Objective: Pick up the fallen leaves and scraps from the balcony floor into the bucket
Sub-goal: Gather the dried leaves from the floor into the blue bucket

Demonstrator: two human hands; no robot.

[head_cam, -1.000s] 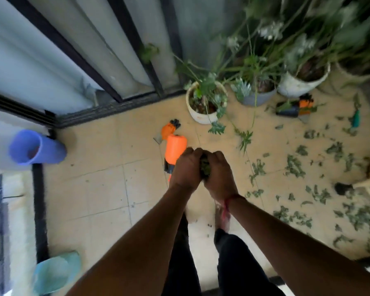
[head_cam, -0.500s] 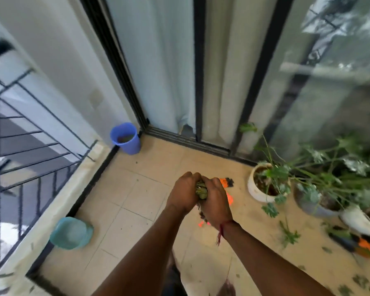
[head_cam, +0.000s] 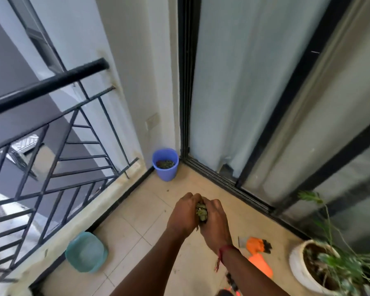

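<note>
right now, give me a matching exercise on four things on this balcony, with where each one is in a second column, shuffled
Things
1. blue bucket
2. teal basin
3. white plant pot
4. clump of leaves

Places
a. gripped between the left hand and the right hand
b. in the far corner, scraps already inside
c. on the floor beside the railing
d. at the lower right, by the glass door

Pairs: 1-b, 2-c, 3-d, 4-a
</note>
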